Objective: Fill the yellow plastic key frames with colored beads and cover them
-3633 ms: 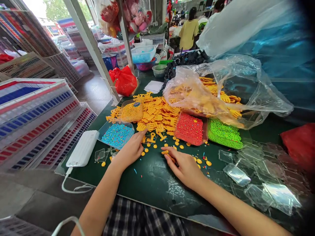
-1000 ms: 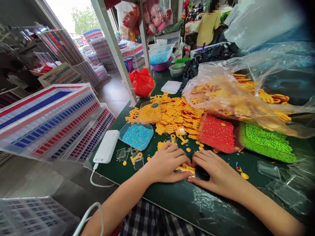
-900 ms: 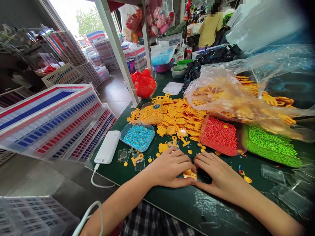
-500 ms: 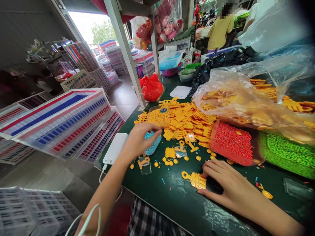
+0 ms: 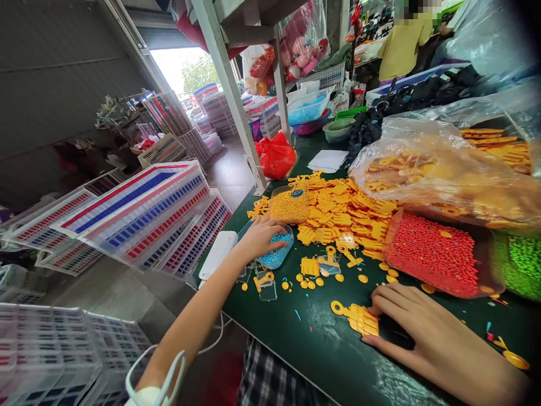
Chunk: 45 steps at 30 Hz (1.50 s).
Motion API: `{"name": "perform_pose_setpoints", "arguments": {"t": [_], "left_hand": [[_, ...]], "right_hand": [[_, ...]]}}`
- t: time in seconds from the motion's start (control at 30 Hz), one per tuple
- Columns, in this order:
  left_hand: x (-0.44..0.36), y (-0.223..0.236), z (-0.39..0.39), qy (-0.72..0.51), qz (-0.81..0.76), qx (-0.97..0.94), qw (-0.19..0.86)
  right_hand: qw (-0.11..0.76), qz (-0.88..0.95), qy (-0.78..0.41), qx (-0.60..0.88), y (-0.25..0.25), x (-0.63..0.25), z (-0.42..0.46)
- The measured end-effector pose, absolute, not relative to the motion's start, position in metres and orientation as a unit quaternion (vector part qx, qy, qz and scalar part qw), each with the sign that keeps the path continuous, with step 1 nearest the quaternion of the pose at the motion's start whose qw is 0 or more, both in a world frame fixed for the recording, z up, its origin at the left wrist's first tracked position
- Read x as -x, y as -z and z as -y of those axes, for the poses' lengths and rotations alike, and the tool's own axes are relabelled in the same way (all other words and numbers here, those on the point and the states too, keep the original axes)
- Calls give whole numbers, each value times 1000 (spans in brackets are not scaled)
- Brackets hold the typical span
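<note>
My left hand [image 5: 258, 239] is in the tray of small blue beads [image 5: 276, 255], its fingers over the beads and the thumb apart from them. Between the thumb and fingertips of my right hand [image 5: 412, 324] is a yellow plastic piece with a ring at one end [image 5: 364, 320], held flat on the dark green table. Around them lie small yellow discs [image 5: 310, 283], a clear plastic piece [image 5: 267, 289] and several loose yellow parts. Behind is a heap of yellow plastic pieces [image 5: 338, 208], beside a tray of yellow beads [image 5: 289, 206].
To the right stand a tray of red beads [image 5: 435, 248] and one of green beads [image 5: 524, 256], with a clear bag of yellow pieces [image 5: 435, 169] behind. A white power bank [image 5: 220, 254] lies at the left edge. Crates [image 5: 143, 208] stand left; a person [image 5: 403, 48] is farther back.
My left hand has lowered onto the blue beads. The right hand keeps hold of the yellow piece in the same place on the table. The whole view has shifted left.
</note>
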<state>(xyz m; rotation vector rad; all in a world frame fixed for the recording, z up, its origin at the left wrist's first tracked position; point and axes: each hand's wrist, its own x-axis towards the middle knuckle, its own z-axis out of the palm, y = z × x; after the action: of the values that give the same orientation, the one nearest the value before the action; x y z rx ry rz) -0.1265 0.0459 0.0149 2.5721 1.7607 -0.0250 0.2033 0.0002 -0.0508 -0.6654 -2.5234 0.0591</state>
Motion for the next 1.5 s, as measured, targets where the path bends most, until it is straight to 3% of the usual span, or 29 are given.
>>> {"name": "perform_pose_setpoints", "arguments": {"t": [0.33, 0.7, 0.83, 0.97, 1.13, 1.3, 1.5], "left_hand": [[129, -6, -49, -28, -578, -813, 57], [128, -19, -49, -7, -604, -796, 26], [109, -38, -34, -125, -623, -772, -24], [60, -33, -11, -234, -515, -825, 1], [12, -1, 7, -203, -413, -886, 50], [10, 14, 6, -175, -402, -892, 111], [8, 21, 3, -171, -407, -891, 105]], "right_hand": [[245, 934, -42, 255, 51, -202, 0], [265, 928, -51, 257, 54, -201, 1], [281, 914, -56, 288, 51, -195, 6], [229, 924, -54, 301, 36, -192, 9], [203, 927, -42, 314, 23, -196, 6], [155, 932, -35, 325, 20, -199, 4], [139, 928, -57, 342, 16, -199, 4]]}}
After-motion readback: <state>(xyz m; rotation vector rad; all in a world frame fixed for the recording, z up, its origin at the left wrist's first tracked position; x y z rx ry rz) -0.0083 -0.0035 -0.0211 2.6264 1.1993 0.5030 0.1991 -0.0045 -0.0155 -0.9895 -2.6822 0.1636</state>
